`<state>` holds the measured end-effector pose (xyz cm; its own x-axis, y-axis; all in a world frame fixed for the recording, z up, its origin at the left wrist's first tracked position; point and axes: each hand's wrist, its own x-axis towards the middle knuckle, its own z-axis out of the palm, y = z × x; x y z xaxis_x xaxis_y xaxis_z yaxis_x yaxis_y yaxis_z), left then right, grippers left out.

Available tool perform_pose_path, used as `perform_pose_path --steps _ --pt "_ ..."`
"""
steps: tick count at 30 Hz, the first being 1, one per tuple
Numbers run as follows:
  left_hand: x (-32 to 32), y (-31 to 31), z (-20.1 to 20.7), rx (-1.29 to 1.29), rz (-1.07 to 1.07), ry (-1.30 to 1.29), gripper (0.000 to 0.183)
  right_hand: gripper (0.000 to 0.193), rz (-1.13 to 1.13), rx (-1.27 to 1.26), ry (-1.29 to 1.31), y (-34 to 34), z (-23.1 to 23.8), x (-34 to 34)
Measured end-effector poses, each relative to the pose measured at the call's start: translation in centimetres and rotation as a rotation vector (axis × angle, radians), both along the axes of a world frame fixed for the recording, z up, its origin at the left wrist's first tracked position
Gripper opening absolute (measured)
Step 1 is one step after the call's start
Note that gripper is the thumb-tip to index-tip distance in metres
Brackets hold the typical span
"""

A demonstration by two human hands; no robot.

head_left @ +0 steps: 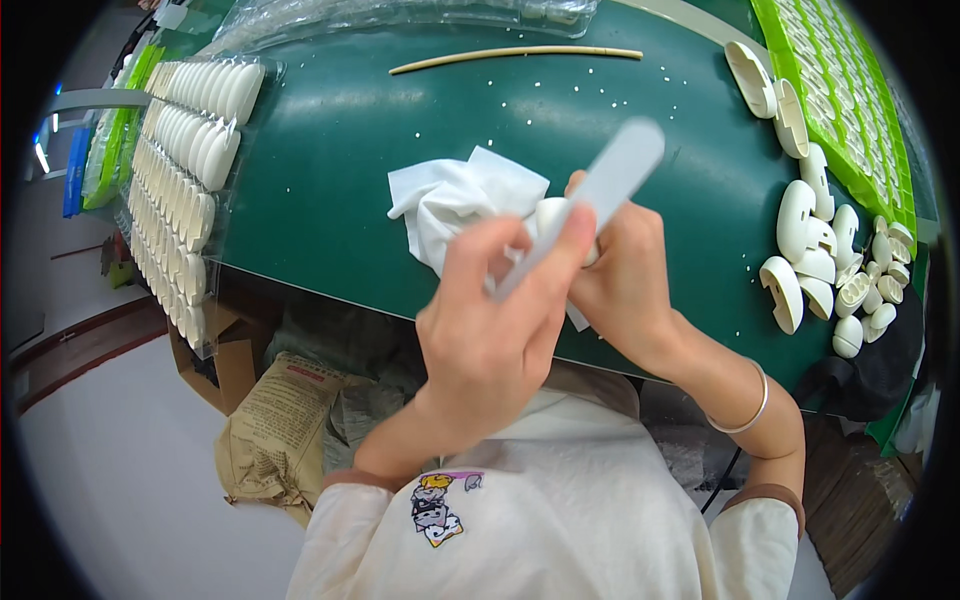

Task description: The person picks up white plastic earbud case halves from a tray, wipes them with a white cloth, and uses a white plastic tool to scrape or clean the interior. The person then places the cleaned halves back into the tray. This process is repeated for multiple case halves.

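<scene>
Your left hand (490, 335) pinches a flat, pale grey strip (622, 170), blurred and slanting; your right hand (635, 275) grips a small white piece (550, 214) just behind the strip, and whether the two touch cannot be told; a crumpled white cloth (450, 205) lies beside your hands on the green table (330, 120); farther out, cream shells (796, 220) sit to your right, rows of white parts (218, 155) to your left, and a curved stick (515, 52) ahead.

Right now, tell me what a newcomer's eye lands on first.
First, the pale, blurred flat stick slanting from the left hand, beside a white piece in the right hand. Then the crumpled white cloth on the green table, and rows of white shells toward the left.
</scene>
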<state>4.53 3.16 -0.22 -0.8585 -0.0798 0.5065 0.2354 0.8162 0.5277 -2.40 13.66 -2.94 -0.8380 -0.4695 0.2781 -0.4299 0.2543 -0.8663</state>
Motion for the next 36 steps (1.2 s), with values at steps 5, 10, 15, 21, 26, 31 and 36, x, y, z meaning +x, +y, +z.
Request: perform_pose_path --steps 5,10,15,21,26,31,36 --pt "0.7 0.3 0.1 0.081 0.015 -0.007 0.045 0.014 -0.017 -0.030 -0.026 -0.2 0.3 0.2" --pt "-0.9 -0.3 0.4 0.101 -0.014 -0.028 0.044 0.015 -0.046 -0.016 -0.015 -0.1 0.1 0.3" --pt "0.4 0.0 -0.3 0.145 -0.071 0.021 0.041 0.017 -0.011 0.007 -0.040 0.0 0.2 -0.1" --pt "0.1 0.3 -0.2 0.235 -0.041 0.051 0.039 0.021 0.033 -0.023 -0.030 0.0 0.3 0.3" --pt "-5.1 -3.8 1.0 -0.065 0.165 0.185 0.033 0.023 0.093 -0.065 -0.136 0.3 1.1 0.2" --pt "-7.3 -4.2 2.8 -0.027 0.079 0.314 0.031 0.021 0.131 -0.100 -0.331 0.5 1.8 0.0" --pt "-7.7 1.8 0.7 -0.216 -0.012 0.283 0.037 0.019 0.074 -0.197 -0.002 0.0 0.4 0.6"
